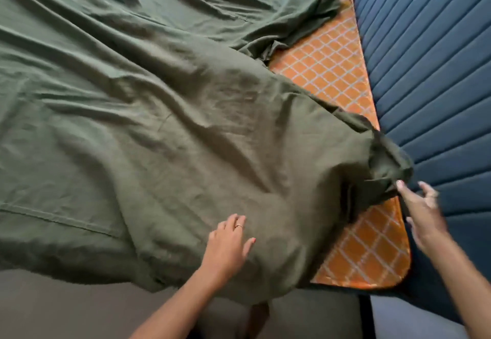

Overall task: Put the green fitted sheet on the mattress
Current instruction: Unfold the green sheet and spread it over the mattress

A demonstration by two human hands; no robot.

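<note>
The green fitted sheet (148, 115) lies rumpled over most of the mattress (369, 253), whose orange lattice-patterned top shows bare along the right side and at the near right corner. My left hand (228, 245) rests flat on the sheet near the bed's front edge, fingers spread, a ring on one finger. My right hand (422, 213) pinches a bunched corner of the sheet (390, 166) between thumb and forefinger, held above the mattress's near right corner beside the headboard. The sheet's front hem hangs over the near edge.
A dark blue padded headboard (430, 67) with ribbed channels runs along the right side of the bed. Grey floor (53, 306) shows below the front edge. A second loose corner of the sheet (313, 11) lies at the far right.
</note>
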